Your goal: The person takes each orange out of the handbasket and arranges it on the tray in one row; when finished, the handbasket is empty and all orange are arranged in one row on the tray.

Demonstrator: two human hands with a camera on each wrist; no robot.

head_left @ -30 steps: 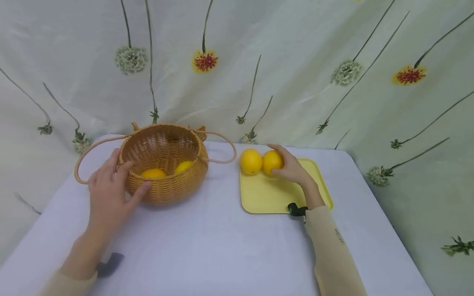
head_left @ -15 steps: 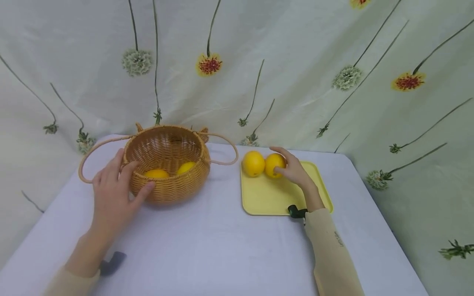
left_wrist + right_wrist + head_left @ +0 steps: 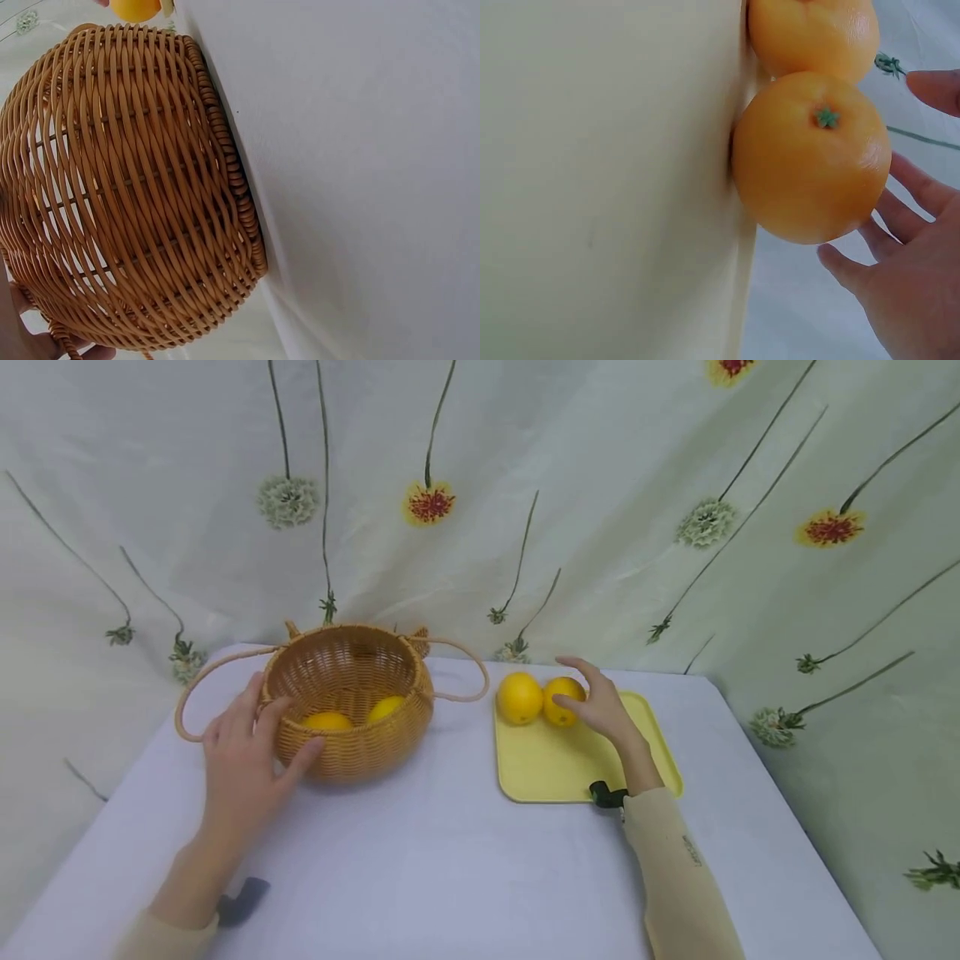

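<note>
My left hand [image 3: 243,760] holds the left rim of a round wicker basket [image 3: 367,756], thumb against its outer front and fingers over the edge. Inside lie two yellow-orange fruits, one at the left [image 3: 327,721] and one at the right [image 3: 385,708], partly hidden by the rim. On the yellow tray [image 3: 555,768], two oranges sit side by side at the back: a left orange [image 3: 519,697] and a right orange [image 3: 562,702]. Beside the right orange my right hand [image 3: 603,706] stands with fingers spread and thumb apart. A green stem mark shows on the nearer orange [image 3: 810,157].
Two thin handles stick out from the basket, the right handle [image 3: 465,697] reaching toward the tray. A white cloth [image 3: 442,868] covers the table. Behind it hangs a flower-printed curtain [image 3: 600,460].
My right hand's fingers have come slightly away from the right orange, which stays on the tray. The left hand keeps its place at the basket. The head view has shifted a little.
</note>
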